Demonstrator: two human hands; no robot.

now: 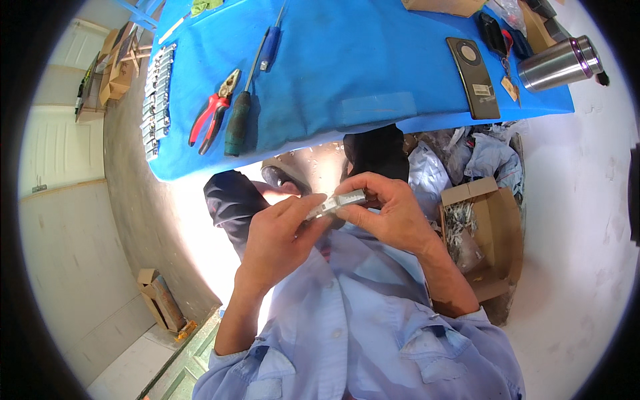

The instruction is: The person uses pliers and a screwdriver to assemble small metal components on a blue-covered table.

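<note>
Shirt: the light blue shirt (340, 327) is closest, at the bottom.
Left hand: the left hand (283, 230) pinches one end of the metal piece (332, 205) with thumb and fingers.
Right hand: the right hand (392, 212) holds the other end, thumb below and fingers on top.
Metal piece: small and grey, up over the lap, in front of the table. Its long way goes from hand to hand, with the right end a bit higher in the view. I can't tell which end is its front.
Table: the blue table (313, 100) has red pliers (215, 115) and a green-handled screwdriver (238, 127).
</note>
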